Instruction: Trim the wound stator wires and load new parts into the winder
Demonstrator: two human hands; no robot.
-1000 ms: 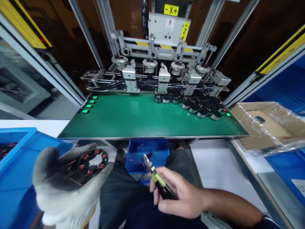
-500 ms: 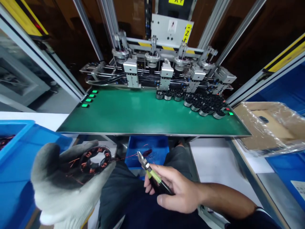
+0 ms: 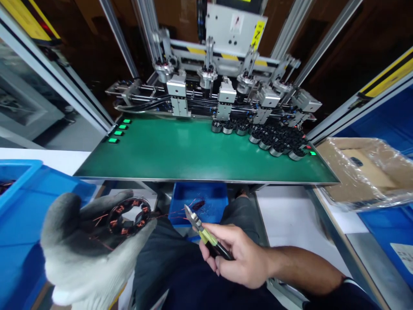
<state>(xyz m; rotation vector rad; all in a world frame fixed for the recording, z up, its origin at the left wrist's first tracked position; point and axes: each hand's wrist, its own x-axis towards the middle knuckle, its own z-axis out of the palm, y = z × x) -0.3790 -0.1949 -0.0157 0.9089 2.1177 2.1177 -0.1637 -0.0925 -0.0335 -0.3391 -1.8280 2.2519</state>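
— Grip?
— Left hand holds wound ring between thumb and fingers, before bench's near edge, leftward; right clasps cutters.
— Handling?
— Probably light, stiff; windings fragile. Hold outer rim.

Black ring with copper coils, lime-black pliers, green tabletop

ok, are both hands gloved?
No, the left hand wears a pale glove, but the right hand, holding the pliers, is bare.
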